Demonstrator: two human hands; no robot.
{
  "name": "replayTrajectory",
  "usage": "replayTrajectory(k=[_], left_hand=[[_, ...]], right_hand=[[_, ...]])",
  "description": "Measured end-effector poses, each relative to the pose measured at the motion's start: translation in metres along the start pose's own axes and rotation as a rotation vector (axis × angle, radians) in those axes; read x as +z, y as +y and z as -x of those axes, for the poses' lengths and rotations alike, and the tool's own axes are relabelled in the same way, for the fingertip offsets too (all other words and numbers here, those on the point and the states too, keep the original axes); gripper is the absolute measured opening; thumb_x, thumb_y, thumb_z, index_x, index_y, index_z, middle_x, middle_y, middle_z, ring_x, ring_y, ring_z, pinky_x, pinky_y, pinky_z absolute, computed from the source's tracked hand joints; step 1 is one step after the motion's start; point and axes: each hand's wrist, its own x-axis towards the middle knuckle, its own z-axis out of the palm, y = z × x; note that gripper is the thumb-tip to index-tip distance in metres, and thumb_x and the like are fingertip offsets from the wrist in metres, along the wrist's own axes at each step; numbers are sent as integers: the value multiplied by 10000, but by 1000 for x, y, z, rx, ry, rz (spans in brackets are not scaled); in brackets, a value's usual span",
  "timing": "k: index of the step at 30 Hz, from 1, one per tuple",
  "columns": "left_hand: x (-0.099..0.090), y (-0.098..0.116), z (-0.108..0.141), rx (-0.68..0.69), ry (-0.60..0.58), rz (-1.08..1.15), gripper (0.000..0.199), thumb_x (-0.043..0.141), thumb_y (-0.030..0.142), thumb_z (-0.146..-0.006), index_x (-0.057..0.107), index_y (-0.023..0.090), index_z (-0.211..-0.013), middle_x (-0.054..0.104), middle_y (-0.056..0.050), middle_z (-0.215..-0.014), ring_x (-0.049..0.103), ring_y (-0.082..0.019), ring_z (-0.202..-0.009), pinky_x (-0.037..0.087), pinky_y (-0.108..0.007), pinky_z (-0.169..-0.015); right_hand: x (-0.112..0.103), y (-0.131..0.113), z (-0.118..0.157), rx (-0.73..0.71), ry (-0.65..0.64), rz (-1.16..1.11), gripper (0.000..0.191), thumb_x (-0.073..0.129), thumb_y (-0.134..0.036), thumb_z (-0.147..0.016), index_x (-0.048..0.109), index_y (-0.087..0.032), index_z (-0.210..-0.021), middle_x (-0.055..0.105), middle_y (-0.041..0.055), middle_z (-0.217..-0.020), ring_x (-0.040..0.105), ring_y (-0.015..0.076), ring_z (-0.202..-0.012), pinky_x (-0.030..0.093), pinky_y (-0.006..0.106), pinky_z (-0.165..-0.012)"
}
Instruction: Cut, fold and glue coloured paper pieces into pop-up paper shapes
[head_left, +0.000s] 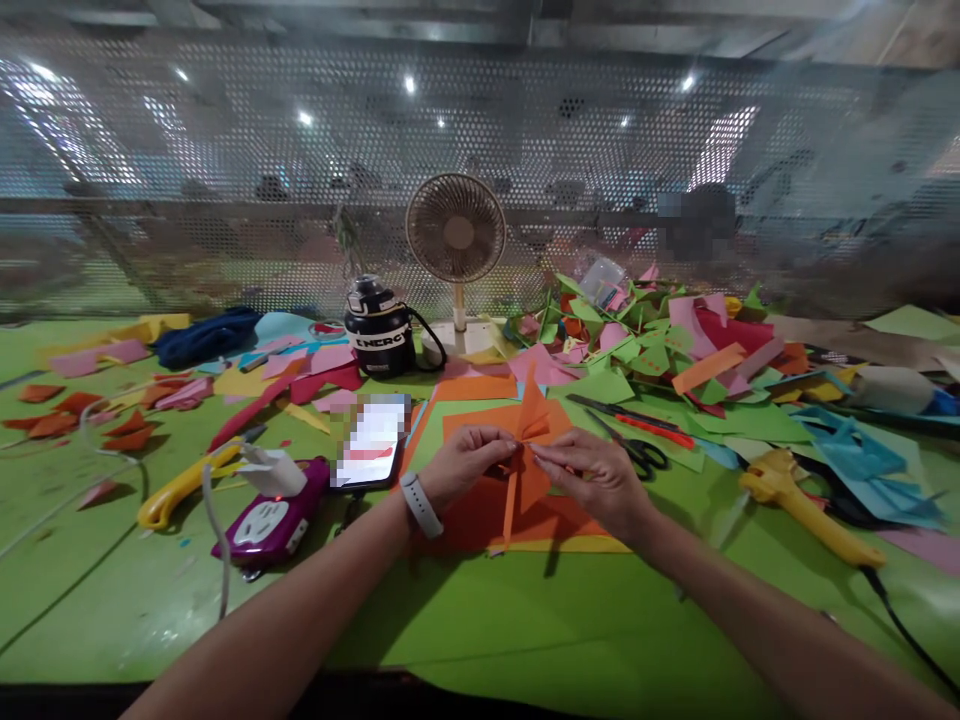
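Between my hands is an orange folded paper piece (534,405), gathered at its middle with a narrow strip hanging down. My left hand (480,455), with a white band on its wrist, pinches the piece from the left. From the right, my right hand (596,475) closes thumb and fingers at the same gathered spot. Orange paper sheets (465,515) lie under both hands on the green table (525,620). Black-handled scissors (645,455) rest just beyond my right hand. Left of my left wrist lies a phone (371,445) with a lit screen.
A yellow glue gun (817,515) with a cord lies at right. At left are a purple power strip (274,525) with a white plug and a yellow-handled tool (187,485). Behind stand a black bottle (377,335), a fan (456,230) and a heap of paper scraps (630,340).
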Motion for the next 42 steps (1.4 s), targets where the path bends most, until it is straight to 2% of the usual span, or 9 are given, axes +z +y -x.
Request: replayTrajectory(k=[4,11,20,28,36,42], left_hand=[[-1,-1,-1,9,-7,-1,302,743,418,-608,621,143,-582,543,34,-533,456,-66,-505,398,-205,-542],[-1,3,0,20,6,-4,301,748,425,-613,643,143,-624,573,18,-567,493,-80,-539,421,-213,-570],[-2,-1,1,-9,-2,-9,282,740,414,-635,649,148,-639,579,17,-592,494,-82,-556,423,-214,-571],[0,0,0,-30,-9,-2,297,757,423,-600,657,145,-633,586,12,-577,498,-83,-542,415,-214,-561],[0,2,2,-68,-14,48,267,753,388,-590,641,146,-620,546,32,-553,451,-67,-501,385,-207,-515],[1,5,2,-76,-23,88,283,777,383,-562,637,142,-609,538,38,-533,457,-64,-487,400,-202,-503]], right_hand=[[-1,4,-1,-48,-31,-38,204,643,-215,-814,735,-275,-986,712,33,-814,652,136,-703,549,256,-639],[1,-1,-3,8,89,-7,152,660,-242,-802,750,-256,-925,712,39,-777,644,153,-676,535,285,-615],[-2,5,-3,5,-22,-5,167,644,-247,-808,749,-261,-938,701,44,-773,644,139,-683,539,255,-611],[-9,0,-5,-121,-133,134,206,586,-208,-844,738,-236,-979,714,65,-818,667,154,-736,557,275,-666],[-12,2,-6,-200,-167,150,216,578,-215,-845,731,-232,-997,719,64,-827,660,152,-734,562,278,-658],[-11,-3,-5,-178,-88,86,226,592,-152,-818,732,-217,-983,718,55,-763,652,138,-658,531,254,-596]])
